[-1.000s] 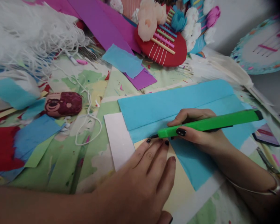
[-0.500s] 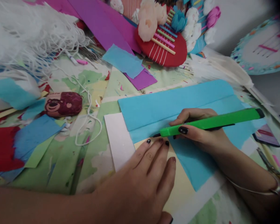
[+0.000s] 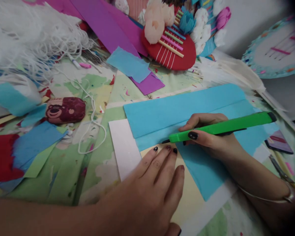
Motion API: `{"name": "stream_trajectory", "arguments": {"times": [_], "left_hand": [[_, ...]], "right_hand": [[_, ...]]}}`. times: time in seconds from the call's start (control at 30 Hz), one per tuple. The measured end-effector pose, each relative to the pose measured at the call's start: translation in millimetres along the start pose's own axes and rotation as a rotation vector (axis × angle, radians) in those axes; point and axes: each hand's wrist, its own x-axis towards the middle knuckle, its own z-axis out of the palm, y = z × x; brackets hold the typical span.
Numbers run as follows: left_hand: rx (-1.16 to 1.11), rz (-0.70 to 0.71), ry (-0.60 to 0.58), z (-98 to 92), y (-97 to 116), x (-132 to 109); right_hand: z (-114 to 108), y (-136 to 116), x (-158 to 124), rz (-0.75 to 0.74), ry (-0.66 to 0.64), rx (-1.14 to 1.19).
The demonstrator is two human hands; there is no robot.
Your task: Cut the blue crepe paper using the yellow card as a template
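My right hand (image 3: 211,137) grips a green pen-like tool (image 3: 226,126) with a dark tip. That tip rests by the upper edge of a pale yellow sheet (image 3: 189,193), against blue paper (image 3: 184,105) with a crease along its length. Flat on the yellow sheet lies my left hand (image 3: 157,180), fingers extended, its fingertips just below the tool's tip. Part of the yellow sheet is hidden under this hand. A white strip (image 3: 125,147) shows left of the yellow sheet.
Tangled white string (image 3: 34,36) fills the upper left, above a bear-printed case (image 3: 66,109). A red oval craft piece (image 3: 167,49) with paper flowers stands at the back. Scissors (image 3: 280,168) lie by my right wrist. Blue, green and red scraps (image 3: 36,144) lie left.
The tool's tip has shifted very slightly to the right along the yellow sheet's edge. My left hand keeps its flat pose on the sheet.
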Motion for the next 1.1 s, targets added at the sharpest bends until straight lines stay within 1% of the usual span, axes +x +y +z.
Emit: {"name": "stream_trajectory", "arguments": {"times": [0.13, 0.33, 0.53, 0.83, 0.97, 1.1], "left_hand": [[-0.005, 0.004, -0.008, -0.4, -0.5, 1.3], [-0.015, 0.003, -0.03, -2.3, -0.8, 1.9], [-0.026, -0.006, -0.035, -3.4, -0.8, 0.9], [-0.036, -0.007, -0.04, -3.8, -1.1, 1.3], [-0.044, -0.008, -0.034, -4.8, -0.2, 1.1], [-0.04, -0.006, -0.039, -5.4, 0.6, 0.6]], "right_hand": [[0.2, -0.9, 0.1, -0.007, 0.001, -0.005], [-1.5, 4.8, -1.2, 0.01, 0.0, 0.095], [-3.0, 3.0, -1.0, 0.035, 0.008, 0.029], [-4.7, 5.1, -0.2, -0.008, -0.005, 0.071], [-4.5, 3.8, -0.7, 0.008, 0.007, 0.035], [-6.7, 8.5, -1.4, 0.024, -0.004, 0.09]]}}
